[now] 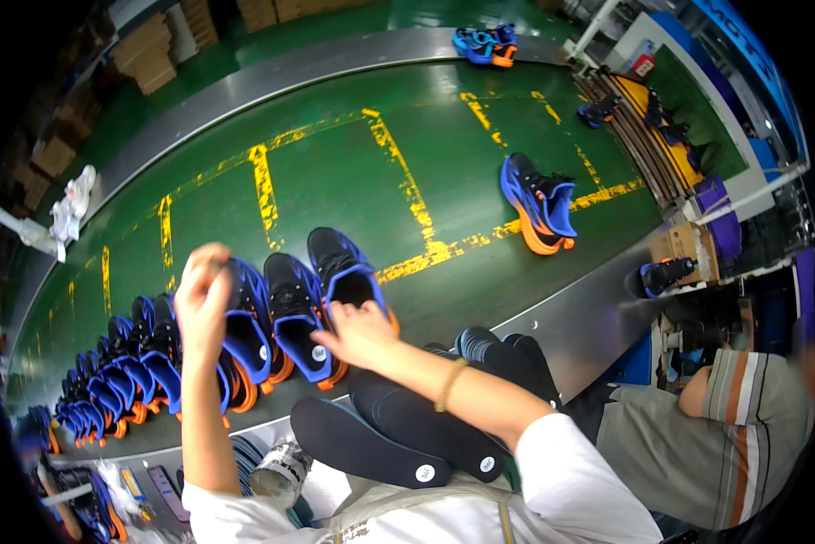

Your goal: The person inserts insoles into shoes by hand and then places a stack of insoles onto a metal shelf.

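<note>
My left hand is raised beside a black and blue running shoe in the row. Its fingers look curled, and blur hides what they hold, if anything. My right hand reaches to the heel opening of another running shoe, thumb and fingers apart. Between the two hands stands a similar shoe with a round white sticker on its insole. Black insoles with round white stickers lie stacked near my body, below my right forearm.
A long row of matching shoes runs left along the green conveyor belt. One shoe stands apart on the belt at right. Blue shoes sit on the far metal rail. A co-worker's striped sleeve is close on my right.
</note>
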A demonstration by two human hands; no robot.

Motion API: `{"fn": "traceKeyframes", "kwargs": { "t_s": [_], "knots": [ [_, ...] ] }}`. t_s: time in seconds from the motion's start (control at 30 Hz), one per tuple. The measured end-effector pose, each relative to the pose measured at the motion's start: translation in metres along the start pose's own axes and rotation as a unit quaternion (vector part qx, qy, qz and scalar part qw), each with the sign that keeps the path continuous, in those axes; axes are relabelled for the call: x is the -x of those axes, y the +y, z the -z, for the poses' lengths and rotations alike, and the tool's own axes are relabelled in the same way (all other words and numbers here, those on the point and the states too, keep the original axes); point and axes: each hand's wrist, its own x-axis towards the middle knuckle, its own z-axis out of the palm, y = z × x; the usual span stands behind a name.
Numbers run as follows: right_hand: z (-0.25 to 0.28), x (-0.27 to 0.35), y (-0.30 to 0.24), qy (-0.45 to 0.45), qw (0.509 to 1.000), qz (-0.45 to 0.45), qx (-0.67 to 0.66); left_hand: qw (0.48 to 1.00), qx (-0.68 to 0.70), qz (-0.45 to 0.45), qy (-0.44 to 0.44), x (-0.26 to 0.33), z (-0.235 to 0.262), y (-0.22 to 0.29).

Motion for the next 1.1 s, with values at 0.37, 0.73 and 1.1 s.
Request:
{"fn": "traceKeyframes", "kwargs": {
  "t_s": [0.37, 0.73, 1.1],
  "knots": [
    [0.001, -0.025, 0.013, 0.022, 0.996, -0.037, -0.084, 0.947, 0.099, 0.305, 0.013, 0.224, 0.063, 0.001],
    [0.189, 0.152, 0.152, 0.262, 0.961, -0.026, 0.084, 0.970, -0.223, 0.087, -0.035, 0.256, 0.031, 0.052],
    [0.178, 0.334, 0.289, 0.097, 0.941, -0.315, 0.080, 0.955, -0.261, 0.065, -0.125, 0.267, 0.021, 0.067]
  ]
}}
